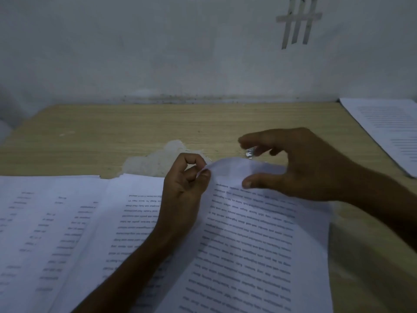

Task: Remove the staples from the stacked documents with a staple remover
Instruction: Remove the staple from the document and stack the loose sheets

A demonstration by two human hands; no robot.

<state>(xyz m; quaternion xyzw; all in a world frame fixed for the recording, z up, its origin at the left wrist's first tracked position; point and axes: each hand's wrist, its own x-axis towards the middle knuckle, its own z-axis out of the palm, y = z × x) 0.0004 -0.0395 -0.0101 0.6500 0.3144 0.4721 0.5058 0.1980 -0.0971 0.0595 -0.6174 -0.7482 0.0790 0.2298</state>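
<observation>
On wooden desk (135,127), left hand (185,177) pinches lifted top corner of printed document (248,233). Right hand (300,163) hovers just beyond corner, fingers curled near small shiny metal piece (249,152); whether held, cannot tell (blur). Best: keep corner taut, lift staple straight, avoid tearing.

We cannot tell what the small shiny bit (249,153) under the blurred right hand (302,163) is, nor read the print on the documents (248,245), whose pages run off the left and bottom edges, as the far sheet (388,129) does the right.
</observation>
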